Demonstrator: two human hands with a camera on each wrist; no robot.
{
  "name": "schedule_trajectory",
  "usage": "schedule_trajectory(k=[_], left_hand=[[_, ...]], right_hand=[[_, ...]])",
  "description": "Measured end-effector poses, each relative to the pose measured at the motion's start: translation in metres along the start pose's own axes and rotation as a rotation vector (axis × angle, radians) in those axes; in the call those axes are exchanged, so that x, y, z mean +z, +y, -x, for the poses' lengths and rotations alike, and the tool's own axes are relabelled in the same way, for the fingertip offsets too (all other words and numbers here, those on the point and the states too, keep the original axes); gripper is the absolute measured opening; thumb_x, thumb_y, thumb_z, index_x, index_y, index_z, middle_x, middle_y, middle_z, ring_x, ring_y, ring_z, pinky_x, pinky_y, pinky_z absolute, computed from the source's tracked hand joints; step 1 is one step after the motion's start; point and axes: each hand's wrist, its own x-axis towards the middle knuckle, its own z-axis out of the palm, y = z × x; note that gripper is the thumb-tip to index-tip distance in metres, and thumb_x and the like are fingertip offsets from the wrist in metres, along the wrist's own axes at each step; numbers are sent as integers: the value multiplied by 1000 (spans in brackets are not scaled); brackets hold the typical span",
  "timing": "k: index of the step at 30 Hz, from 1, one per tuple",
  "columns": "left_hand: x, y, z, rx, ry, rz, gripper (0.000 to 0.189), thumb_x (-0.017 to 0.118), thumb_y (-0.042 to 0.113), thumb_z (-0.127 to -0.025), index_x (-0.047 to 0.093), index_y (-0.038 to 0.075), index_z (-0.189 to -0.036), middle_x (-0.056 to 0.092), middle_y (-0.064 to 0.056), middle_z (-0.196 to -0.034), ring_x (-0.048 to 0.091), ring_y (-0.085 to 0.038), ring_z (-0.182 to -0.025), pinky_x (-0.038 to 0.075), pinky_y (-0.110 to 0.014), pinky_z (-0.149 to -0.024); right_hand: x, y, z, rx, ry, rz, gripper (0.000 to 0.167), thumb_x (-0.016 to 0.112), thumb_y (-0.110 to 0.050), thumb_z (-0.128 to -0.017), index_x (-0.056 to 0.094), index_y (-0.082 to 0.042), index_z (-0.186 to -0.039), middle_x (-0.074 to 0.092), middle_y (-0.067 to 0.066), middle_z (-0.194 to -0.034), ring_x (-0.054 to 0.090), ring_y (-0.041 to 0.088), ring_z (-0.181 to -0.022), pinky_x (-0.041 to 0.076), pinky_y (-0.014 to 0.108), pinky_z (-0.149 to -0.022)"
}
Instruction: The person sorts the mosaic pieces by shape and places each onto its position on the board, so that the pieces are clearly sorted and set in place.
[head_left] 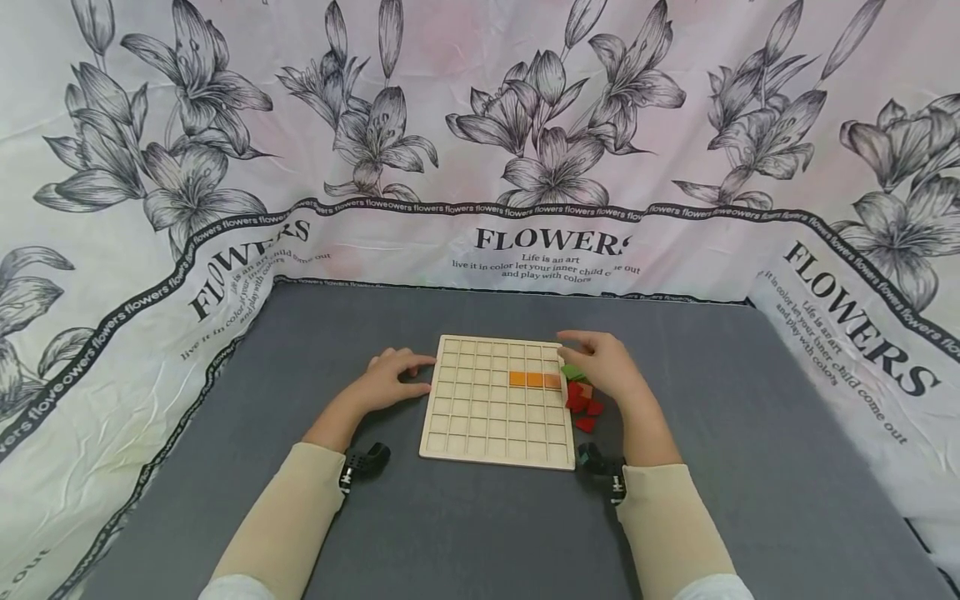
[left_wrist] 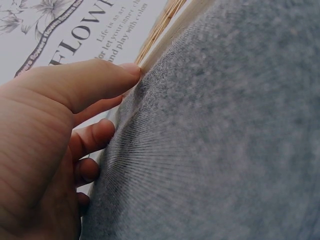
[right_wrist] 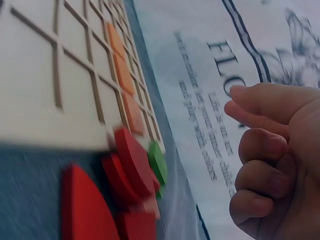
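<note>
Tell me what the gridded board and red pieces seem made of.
The gridded board is probably matte wood, being pale beige with brownish strip edges. The red pieces look smooth and evenly coloured: painted wood or plastic; blur hides which.

The printed cloth (head_left: 390, 250) reads "FLOWERS" and "Life is an art", its black band (head_left: 450, 207) repeating "flowers".

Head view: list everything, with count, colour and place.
Flat tabletop: one, grey, across the lower picture.
Square wooden grid board: one, pale, on the tabletop.
Flat square tiles: three, orange, on the board's right side.
Small flat pieces: several red, at least one orange and one green, right of the board.
Flower-printed fabric: count unclear, white, around the tabletop.
Wrist cameras: two, black, at the wrists.
Sleeves: two, beige, on the forearms.
Left hand: one, bare, at board's left edge.
Right hand: one, bare, by board's far right corner.
</note>
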Motion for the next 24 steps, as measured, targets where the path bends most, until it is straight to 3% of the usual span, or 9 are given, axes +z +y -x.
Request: schedule_trajectory(k=[6,12,20,24], left_hand=[[-1,-1,0,-4,3,4,52,75,31,-96,63,14,-143,46,2,-91,32,-19,-83,20,-43,-78],[-1,-1,0,-9,3,-1,52,75,32,-96,62,15,-143,46,2,-90,32,-19,-83,20,-43,-78],[-1,-1,0,-13,0,4,52,75,32,-96,63,15,-143,46,2,-90,33,-19,-83,20,-44,-78],[0,-1,-1,-14,-3,2,52,75,32,-96,63,16,-143,46,2,-90,32,-19,-82,20,-43,-78]], right_hand=[[-14,17,-1,46,32,-2,45,66,-26,-103,61,-8,-144,39,2,-65,35,20,-54,34,36,-55],[-14,34,-4,117,22,16,43,67,-22,-101,63,-8,-142,41,3,-65,38,21,-57,34,37,-57],[-5,51,-9,51,-94,22,48,68,-15,-98,60,-7,-144,44,4,-70,40,20,-60,35,35,-58],[-3,52,-8,72,-128,24,46,67,-12,-96,63,-6,-141,42,4,-69,39,20,-60,33,34,-58]])
